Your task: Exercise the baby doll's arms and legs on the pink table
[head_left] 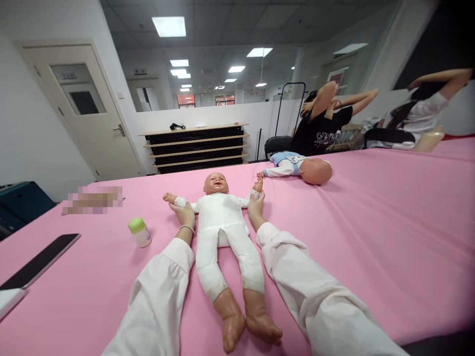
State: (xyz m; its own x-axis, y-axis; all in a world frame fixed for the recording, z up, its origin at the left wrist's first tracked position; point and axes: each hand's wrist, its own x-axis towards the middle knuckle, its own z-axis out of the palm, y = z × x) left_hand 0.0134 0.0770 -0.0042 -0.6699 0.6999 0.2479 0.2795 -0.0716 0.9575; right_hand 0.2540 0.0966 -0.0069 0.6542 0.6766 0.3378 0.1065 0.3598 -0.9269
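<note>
A baby doll (pixel 222 217) in a white suit lies on its back on the pink table (pixel 371 222), feet toward me and arms spread out. My left hand (pixel 183 213) is closed around the doll's arm on the left side. My right hand (pixel 256 203) grips the doll's other arm near its wrist. Both my sleeves are white. A bead bracelet sits on my left wrist.
A small bottle with a green cap (pixel 139 232) stands left of the doll. A dark tablet (pixel 40 259) lies at the left edge. A second doll in blue (pixel 300 168) lies farther back. Two people sit behind the table at the right, by a black chair (pixel 276 146).
</note>
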